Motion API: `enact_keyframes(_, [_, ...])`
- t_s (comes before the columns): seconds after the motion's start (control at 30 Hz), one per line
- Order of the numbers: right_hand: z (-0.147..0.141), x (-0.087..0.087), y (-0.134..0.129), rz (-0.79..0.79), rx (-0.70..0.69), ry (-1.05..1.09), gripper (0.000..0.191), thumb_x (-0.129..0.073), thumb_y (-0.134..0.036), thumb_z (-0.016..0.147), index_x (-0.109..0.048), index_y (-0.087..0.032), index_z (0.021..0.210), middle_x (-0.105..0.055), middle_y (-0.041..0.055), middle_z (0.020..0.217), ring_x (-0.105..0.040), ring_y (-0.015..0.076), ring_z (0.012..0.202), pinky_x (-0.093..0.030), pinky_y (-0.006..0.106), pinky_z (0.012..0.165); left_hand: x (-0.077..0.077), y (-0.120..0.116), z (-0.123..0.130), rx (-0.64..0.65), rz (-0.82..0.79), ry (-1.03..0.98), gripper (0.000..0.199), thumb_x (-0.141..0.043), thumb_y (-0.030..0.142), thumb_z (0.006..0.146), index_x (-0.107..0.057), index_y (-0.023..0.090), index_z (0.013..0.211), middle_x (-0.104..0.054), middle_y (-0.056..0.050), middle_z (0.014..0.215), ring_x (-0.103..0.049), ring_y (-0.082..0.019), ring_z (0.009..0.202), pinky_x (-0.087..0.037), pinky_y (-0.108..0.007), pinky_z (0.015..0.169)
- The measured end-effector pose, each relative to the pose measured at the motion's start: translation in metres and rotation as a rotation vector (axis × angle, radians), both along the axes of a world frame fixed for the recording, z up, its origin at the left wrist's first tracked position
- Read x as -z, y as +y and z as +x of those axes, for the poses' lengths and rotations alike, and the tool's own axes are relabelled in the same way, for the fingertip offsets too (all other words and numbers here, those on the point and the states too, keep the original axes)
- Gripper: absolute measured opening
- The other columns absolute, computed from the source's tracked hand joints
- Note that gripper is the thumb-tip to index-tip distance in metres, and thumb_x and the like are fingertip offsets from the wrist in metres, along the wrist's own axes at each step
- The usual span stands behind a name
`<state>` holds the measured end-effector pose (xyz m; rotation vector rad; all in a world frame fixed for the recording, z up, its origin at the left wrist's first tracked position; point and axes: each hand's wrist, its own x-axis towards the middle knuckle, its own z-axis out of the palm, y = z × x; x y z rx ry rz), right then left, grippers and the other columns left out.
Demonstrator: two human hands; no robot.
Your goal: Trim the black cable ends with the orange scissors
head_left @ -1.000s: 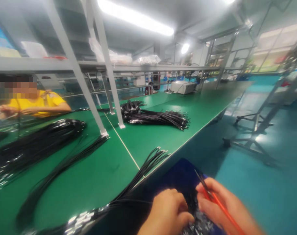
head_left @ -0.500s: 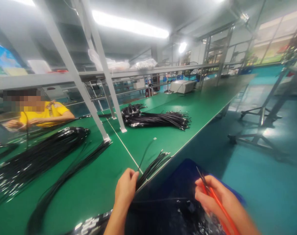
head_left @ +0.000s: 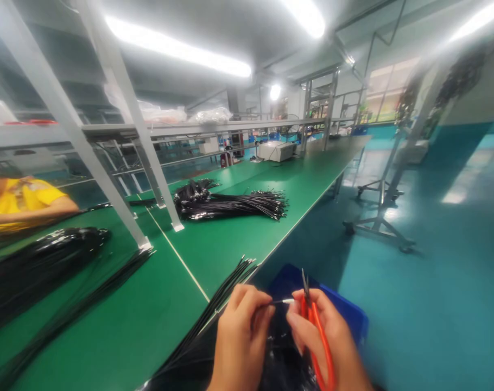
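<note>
My left hand (head_left: pixel 244 331) is closed, pinching a thin black cable (head_left: pixel 278 302) between thumb and forefinger. The cable's white end (head_left: pixel 288 301) points right and meets the fingertips of my right hand (head_left: pixel 332 347). That hand is closed around red-handled scissors (head_left: pixel 321 339), whose dark, narrow blades point up. Whether the right fingertips also grip the white end, I cannot tell. Beside my left hand, a bundle of black cables (head_left: pixel 226 282) lies along the front edge of the green table (head_left: pixel 177 304).
Below my hands is a blue bin (head_left: pixel 355 317) with dark, shiny contents. More black cables (head_left: pixel 234 205) lie farther back on the table, and others at left near grey shelf posts (head_left: pixel 143 157). A person in yellow (head_left: pixel 31 198) sits at far left. A wheeled stand (head_left: pixel 379 222) is right.
My hands have come together over the bin. The cable's white end has swung from above the table to my right fingertips. The view has turned right.
</note>
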<state>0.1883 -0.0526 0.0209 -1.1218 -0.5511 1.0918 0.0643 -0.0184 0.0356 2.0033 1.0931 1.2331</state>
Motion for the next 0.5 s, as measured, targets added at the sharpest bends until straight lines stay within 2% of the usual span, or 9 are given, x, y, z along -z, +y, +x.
enact_keyframes(0.17, [-0.011,-0.01,-0.005,0.131,0.107,0.142,0.035,-0.08,-0.025,0.059,-0.058,-0.022,0.086,-0.07,-0.0009,0.072,-0.059,0.0123,0.054,-0.048,0.025,0.056,0.009,-0.004,-0.006,0.082,-0.257,-0.104,0.019,-0.059,0.029,0.083,-0.064,0.018,0.068,-0.061,0.0,0.066,-0.056,-0.016,0.061,-0.043,-0.022,0.058])
enact_keyframes(0.27, [-0.015,-0.012,-0.005,0.165,0.104,0.169,0.036,-0.081,-0.023,0.059,-0.059,-0.022,0.086,-0.071,-0.0006,0.072,-0.06,0.0131,0.055,-0.049,0.027,0.058,0.012,-0.004,-0.007,0.122,-0.381,-0.143,0.02,-0.062,0.031,0.079,-0.065,0.017,0.065,-0.062,-0.001,0.064,-0.056,-0.016,0.061,-0.042,-0.022,0.057])
enact_keyframes(0.5, [-0.017,-0.011,-0.003,0.157,0.1,0.164,0.03,-0.08,-0.021,0.062,-0.059,-0.023,0.084,-0.068,-0.0031,0.067,-0.06,0.0121,0.053,-0.048,0.024,0.056,0.019,-0.01,-0.007,0.083,-0.45,-0.139,0.02,-0.062,0.032,0.079,-0.065,0.017,0.065,-0.06,-0.002,0.064,-0.055,-0.017,0.062,-0.042,-0.023,0.058])
